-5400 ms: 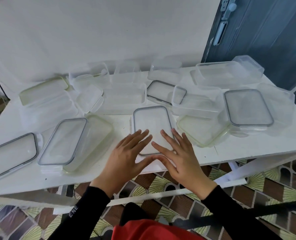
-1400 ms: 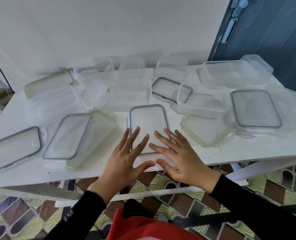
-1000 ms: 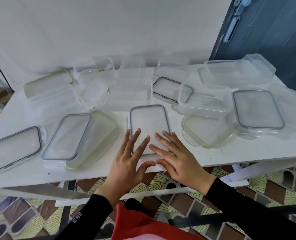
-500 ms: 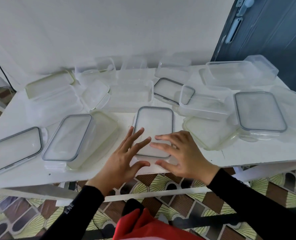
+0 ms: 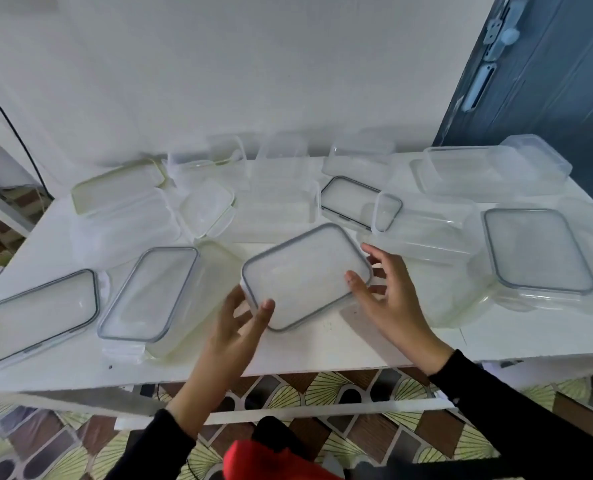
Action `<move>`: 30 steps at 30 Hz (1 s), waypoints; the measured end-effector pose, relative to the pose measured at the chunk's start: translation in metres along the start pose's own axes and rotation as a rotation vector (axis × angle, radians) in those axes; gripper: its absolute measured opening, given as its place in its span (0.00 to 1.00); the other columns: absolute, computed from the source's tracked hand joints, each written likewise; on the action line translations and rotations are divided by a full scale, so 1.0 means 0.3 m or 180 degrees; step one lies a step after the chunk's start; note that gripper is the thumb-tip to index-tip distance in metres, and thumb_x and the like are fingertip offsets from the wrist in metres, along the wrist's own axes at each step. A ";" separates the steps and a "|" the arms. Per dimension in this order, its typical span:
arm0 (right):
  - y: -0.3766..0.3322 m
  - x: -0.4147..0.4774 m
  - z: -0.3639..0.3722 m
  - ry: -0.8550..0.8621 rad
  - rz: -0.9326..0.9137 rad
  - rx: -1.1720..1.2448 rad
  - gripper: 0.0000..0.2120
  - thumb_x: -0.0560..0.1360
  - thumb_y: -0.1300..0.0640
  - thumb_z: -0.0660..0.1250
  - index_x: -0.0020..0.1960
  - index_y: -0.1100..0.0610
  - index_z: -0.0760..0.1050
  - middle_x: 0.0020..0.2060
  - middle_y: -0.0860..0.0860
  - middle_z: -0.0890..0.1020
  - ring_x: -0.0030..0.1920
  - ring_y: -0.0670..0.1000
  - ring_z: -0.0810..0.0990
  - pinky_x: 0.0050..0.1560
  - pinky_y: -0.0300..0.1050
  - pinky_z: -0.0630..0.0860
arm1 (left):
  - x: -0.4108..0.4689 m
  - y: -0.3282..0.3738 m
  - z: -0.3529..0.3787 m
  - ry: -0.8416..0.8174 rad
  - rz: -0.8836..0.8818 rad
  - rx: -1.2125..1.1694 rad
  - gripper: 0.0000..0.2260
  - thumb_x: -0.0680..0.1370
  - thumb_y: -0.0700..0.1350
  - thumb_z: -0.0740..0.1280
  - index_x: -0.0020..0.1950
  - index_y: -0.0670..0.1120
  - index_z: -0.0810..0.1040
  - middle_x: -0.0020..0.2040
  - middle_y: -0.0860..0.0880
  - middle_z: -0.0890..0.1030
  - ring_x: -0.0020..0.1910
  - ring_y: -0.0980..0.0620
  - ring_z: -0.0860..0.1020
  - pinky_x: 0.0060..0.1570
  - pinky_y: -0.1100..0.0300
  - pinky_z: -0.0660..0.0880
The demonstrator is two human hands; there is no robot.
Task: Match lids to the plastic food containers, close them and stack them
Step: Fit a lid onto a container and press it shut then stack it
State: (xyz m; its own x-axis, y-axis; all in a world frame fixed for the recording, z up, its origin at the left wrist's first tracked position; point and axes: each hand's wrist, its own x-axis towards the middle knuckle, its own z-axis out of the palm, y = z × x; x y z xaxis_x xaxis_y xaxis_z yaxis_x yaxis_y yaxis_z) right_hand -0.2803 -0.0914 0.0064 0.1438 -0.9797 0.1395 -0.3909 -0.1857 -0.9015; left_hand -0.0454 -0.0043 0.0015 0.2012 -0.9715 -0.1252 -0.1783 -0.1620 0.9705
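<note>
A clear rectangular container closed with a grey-rimmed lid (image 5: 305, 275) is lifted and tilted above the middle of the white table (image 5: 322, 348). My left hand (image 5: 239, 323) grips its near left corner, thumb on the lid. My right hand (image 5: 388, 292) holds its right end, thumb on top and fingers behind. To the left, a grey-rimmed lid (image 5: 149, 292) lies on an open container, and another lidded container (image 5: 38, 315) sits at the far left edge. A lidded container (image 5: 537, 251) stands at the right.
Several open clear containers and loose lids crowd the back of the table, among them a small square lid (image 5: 208, 206), a grey-rimmed lid (image 5: 357, 202) and a green-rimmed lid (image 5: 118, 183). A white wall rises behind, a dark blue door (image 5: 547, 81) at right. Patterned floor lies below.
Both hands went from pressing flat on the lid to grasping the closed container's ends. The container has come up off the table and turned at an angle.
</note>
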 end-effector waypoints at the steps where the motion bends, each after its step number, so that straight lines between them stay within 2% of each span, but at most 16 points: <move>1: -0.019 0.014 -0.004 0.0104 -0.0150 0.0026 0.25 0.76 0.45 0.66 0.71 0.50 0.67 0.60 0.45 0.71 0.59 0.40 0.73 0.53 0.36 0.78 | 0.010 0.029 -0.001 0.0097 0.0137 -0.0096 0.31 0.70 0.68 0.68 0.69 0.58 0.68 0.67 0.58 0.74 0.59 0.54 0.80 0.57 0.47 0.78; 3: -0.078 0.056 -0.015 0.0296 -0.0413 0.0234 0.21 0.78 0.49 0.65 0.69 0.53 0.70 0.58 0.49 0.73 0.57 0.43 0.76 0.52 0.35 0.77 | 0.040 0.109 -0.014 0.0235 0.0446 -0.0271 0.20 0.75 0.59 0.67 0.65 0.60 0.67 0.67 0.54 0.74 0.57 0.55 0.81 0.52 0.53 0.80; 6: -0.176 0.173 -0.015 0.0372 -0.0586 0.0759 0.14 0.82 0.54 0.60 0.67 0.52 0.70 0.54 0.48 0.76 0.53 0.41 0.77 0.53 0.35 0.76 | 0.139 0.215 -0.070 0.0309 0.0630 -0.0671 0.16 0.76 0.48 0.65 0.63 0.58 0.68 0.57 0.52 0.81 0.53 0.58 0.82 0.48 0.59 0.80; 9: -0.222 0.345 0.009 0.0341 -0.0559 0.1049 0.12 0.84 0.58 0.57 0.66 0.52 0.70 0.53 0.46 0.76 0.53 0.47 0.80 0.54 0.46 0.80 | 0.293 0.290 -0.158 0.0548 0.0365 -0.1122 0.15 0.79 0.46 0.65 0.66 0.50 0.70 0.51 0.50 0.83 0.48 0.54 0.81 0.50 0.54 0.79; 11: -0.219 0.463 0.049 0.0343 -0.0460 0.0670 0.13 0.83 0.61 0.57 0.66 0.55 0.70 0.54 0.47 0.77 0.54 0.49 0.80 0.56 0.51 0.79 | 0.388 0.331 -0.224 0.0631 0.0309 -0.1158 0.18 0.80 0.46 0.64 0.69 0.47 0.68 0.52 0.48 0.83 0.50 0.50 0.81 0.52 0.51 0.79; 13: -0.207 0.559 0.116 0.0186 -0.0390 0.0081 0.18 0.81 0.61 0.60 0.70 0.56 0.67 0.59 0.50 0.77 0.59 0.52 0.77 0.61 0.50 0.75 | 0.477 0.367 -0.283 0.0670 0.0346 -0.1138 0.19 0.80 0.47 0.65 0.70 0.48 0.67 0.51 0.51 0.84 0.52 0.50 0.82 0.51 0.52 0.80; 15: -0.188 0.636 0.207 -0.0203 -0.0569 -0.0644 0.23 0.80 0.59 0.61 0.74 0.56 0.62 0.68 0.54 0.73 0.68 0.54 0.71 0.67 0.47 0.67 | 0.558 0.398 -0.331 0.0711 0.0351 -0.1111 0.18 0.80 0.48 0.66 0.69 0.49 0.68 0.48 0.54 0.84 0.51 0.51 0.82 0.52 0.52 0.80; 17: -0.183 0.727 0.306 -0.0561 -0.0655 -0.1291 0.24 0.81 0.58 0.59 0.76 0.55 0.61 0.73 0.57 0.67 0.73 0.59 0.64 0.72 0.49 0.59 | 0.651 0.433 -0.366 0.0688 0.0338 -0.1091 0.17 0.80 0.49 0.66 0.68 0.50 0.69 0.48 0.54 0.83 0.50 0.50 0.82 0.54 0.50 0.79; 18: -0.188 0.771 0.348 -0.0646 -0.0469 -0.1445 0.24 0.81 0.57 0.59 0.76 0.55 0.60 0.73 0.60 0.66 0.73 0.62 0.62 0.72 0.50 0.58 | 0.690 0.441 -0.379 0.0667 0.0321 -0.1075 0.17 0.80 0.49 0.66 0.68 0.49 0.69 0.49 0.53 0.83 0.49 0.50 0.82 0.55 0.49 0.79; 20: -0.207 0.863 0.415 -0.0668 0.0317 -0.1427 0.28 0.81 0.50 0.59 0.77 0.55 0.55 0.73 0.63 0.61 0.72 0.66 0.61 0.69 0.53 0.61 | 0.760 0.455 -0.396 0.0626 0.0292 -0.1055 0.18 0.80 0.49 0.65 0.69 0.48 0.69 0.49 0.53 0.83 0.48 0.50 0.82 0.54 0.49 0.79; 22: -0.220 0.953 0.465 -0.0611 0.1146 -0.1384 0.36 0.79 0.39 0.59 0.77 0.58 0.52 0.73 0.66 0.58 0.72 0.66 0.62 0.67 0.53 0.65 | 0.829 0.465 -0.407 0.0553 0.0267 -0.1032 0.19 0.80 0.48 0.65 0.69 0.47 0.69 0.49 0.53 0.82 0.47 0.50 0.82 0.52 0.51 0.80; 23: -0.219 0.985 0.485 -0.0602 0.1375 -0.1471 0.41 0.77 0.34 0.59 0.77 0.60 0.51 0.74 0.67 0.56 0.72 0.66 0.62 0.67 0.52 0.66 | 0.859 0.466 -0.409 0.0517 0.0243 -0.1025 0.19 0.80 0.49 0.66 0.69 0.47 0.69 0.50 0.52 0.82 0.47 0.50 0.82 0.51 0.52 0.80; 26: -0.216 1.032 0.527 -0.0689 0.1601 -0.1875 0.55 0.68 0.25 0.62 0.77 0.63 0.48 0.76 0.69 0.51 0.74 0.65 0.61 0.65 0.51 0.68 | 0.935 0.467 -0.408 0.0401 0.0173 -0.0979 0.17 0.79 0.49 0.67 0.67 0.49 0.71 0.50 0.52 0.82 0.49 0.48 0.81 0.51 0.51 0.80; 28: -0.205 1.045 0.547 -0.0770 0.1641 -0.2120 0.59 0.65 0.26 0.66 0.78 0.62 0.45 0.76 0.68 0.49 0.74 0.66 0.61 0.65 0.54 0.69 | 0.982 0.464 -0.405 0.0300 0.0130 -0.0927 0.14 0.79 0.49 0.67 0.64 0.51 0.73 0.47 0.53 0.84 0.48 0.49 0.81 0.52 0.50 0.80; 30: -0.203 1.054 0.541 -0.0752 0.1681 -0.2086 0.58 0.64 0.28 0.69 0.77 0.60 0.44 0.75 0.66 0.51 0.73 0.66 0.61 0.65 0.54 0.68 | 1.014 0.467 -0.397 0.0202 0.0120 -0.0884 0.13 0.79 0.48 0.67 0.63 0.51 0.73 0.45 0.55 0.84 0.47 0.50 0.82 0.50 0.52 0.80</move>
State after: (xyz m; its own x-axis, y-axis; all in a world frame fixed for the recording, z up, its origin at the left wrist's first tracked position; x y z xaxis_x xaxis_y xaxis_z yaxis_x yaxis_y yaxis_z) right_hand -0.0635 -0.3777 0.0391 -0.0475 -0.9221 -0.3840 -0.8932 0.2113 -0.3969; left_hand 0.1054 -0.3018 0.1237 0.2610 -0.9617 -0.0834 0.0822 -0.0640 0.9946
